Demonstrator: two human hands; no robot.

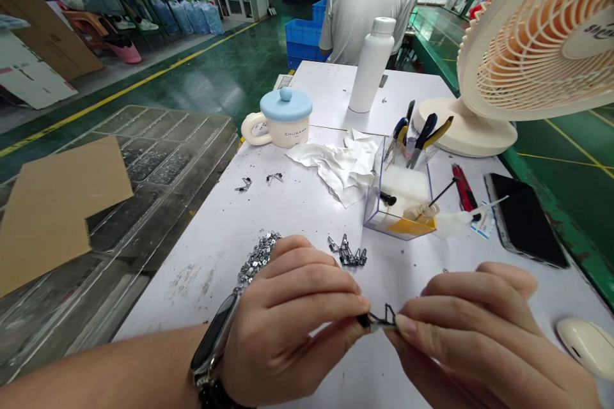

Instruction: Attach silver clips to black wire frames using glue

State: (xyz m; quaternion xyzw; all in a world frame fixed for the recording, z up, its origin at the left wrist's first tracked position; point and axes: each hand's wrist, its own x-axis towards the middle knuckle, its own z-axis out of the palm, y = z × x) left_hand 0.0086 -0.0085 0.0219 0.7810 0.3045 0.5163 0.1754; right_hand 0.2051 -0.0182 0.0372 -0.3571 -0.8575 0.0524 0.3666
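Workshop: green floor [211, 96] is marked with a yellow line [129, 85]; beyond the white table [288, 208], a seated-height view is given of a person [367, 3] from behind.
Left hand [292, 316]: one end of a small black-and-metal part [382, 323] is pinched between thumb and fingers.
Right hand [480, 332]: the other end is pinched by the fingertips, so the part is held between both hands, above the near side of the table.
Dark parts [352, 255]: a small heap is gathered just beyond the hands; two looser groups [244, 185] [274, 177] are left nearer the mug [286, 131].
Metal bits [259, 259]: a pile is partly hidden by the left hand; bits could be scattered if it were brushed by the hand or the watch [218, 332].
Grip: so little of the part is covered by the fingertips that it could be dropped or flicked away by uneven pressure; its thin loop could be bent by too hard a squeeze.
Fan [542, 45]: whether it is running cannot be told; the tissue [340, 163] could be shifted by a strong draught.
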